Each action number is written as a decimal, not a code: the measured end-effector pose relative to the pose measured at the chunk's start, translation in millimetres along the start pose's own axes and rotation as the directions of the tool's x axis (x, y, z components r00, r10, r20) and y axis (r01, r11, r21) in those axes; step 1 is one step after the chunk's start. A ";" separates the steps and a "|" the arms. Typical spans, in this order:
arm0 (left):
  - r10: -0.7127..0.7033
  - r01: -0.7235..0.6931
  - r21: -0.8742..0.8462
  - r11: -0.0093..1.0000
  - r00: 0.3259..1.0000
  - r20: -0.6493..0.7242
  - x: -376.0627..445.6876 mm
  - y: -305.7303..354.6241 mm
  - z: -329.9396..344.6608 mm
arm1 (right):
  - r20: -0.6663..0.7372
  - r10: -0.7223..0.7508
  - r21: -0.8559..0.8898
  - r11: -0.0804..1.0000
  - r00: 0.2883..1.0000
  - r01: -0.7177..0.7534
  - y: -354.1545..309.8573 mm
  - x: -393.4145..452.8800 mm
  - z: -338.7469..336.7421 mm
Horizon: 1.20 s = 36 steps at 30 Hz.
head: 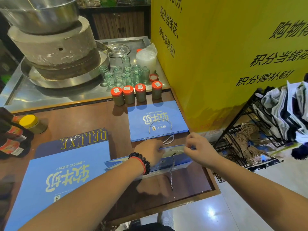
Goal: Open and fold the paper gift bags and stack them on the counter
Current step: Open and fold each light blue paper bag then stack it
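This is a shop, most likely a food shop with a sales counter. A big yellow promotional sign (233, 55) printed with black Chinese slogans stands at the right. On the brown worktop (86, 117) a row of red-lidded jars (135, 93) carries stick-on labels, and branded blue paper gift bags (157, 120) lie flat near them. Far left, a stone mill (55, 47) sits in a steel tray beside a cluster of empty glass jars (125, 74). A black wire rack (246, 124) at the right holds more folded bags, and wooden cabinets (116, 25) line the far wall.
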<state>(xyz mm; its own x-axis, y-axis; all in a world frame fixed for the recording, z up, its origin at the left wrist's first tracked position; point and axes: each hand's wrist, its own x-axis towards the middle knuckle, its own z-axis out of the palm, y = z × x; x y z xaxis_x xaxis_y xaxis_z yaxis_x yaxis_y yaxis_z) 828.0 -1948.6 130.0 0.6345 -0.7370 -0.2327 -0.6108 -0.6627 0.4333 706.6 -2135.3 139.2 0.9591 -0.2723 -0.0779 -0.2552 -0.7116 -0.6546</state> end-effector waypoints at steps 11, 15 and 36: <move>0.364 -0.331 0.196 0.923 0.917 -0.164 -56.5 -66.6 -17.2 | -0.058 -0.085 -0.232 0.970 0.995 0.070 11.5 0.2 4.5; 0.349 -0.272 0.304 0.913 0.907 -0.237 -66.1 -82.5 -15.2 | -0.249 -0.377 -0.519 0.830 0.892 0.206 2.9 -15.5 20.9; 0.237 -0.180 0.182 0.967 0.896 -0.376 -71.3 -83.8 -3.2 | 0.194 0.710 -0.121 0.703 0.677 -0.701 62.9 -79.3 124.9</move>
<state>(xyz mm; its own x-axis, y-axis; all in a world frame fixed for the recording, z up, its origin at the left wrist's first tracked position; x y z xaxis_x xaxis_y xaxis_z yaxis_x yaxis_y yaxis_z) 835.5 -1840.1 113.0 0.6016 -0.7673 0.2221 -0.7907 -0.5324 0.3022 629.9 -2077.6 10.3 0.4924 -0.5635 -0.6633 -0.8667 -0.3873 -0.3144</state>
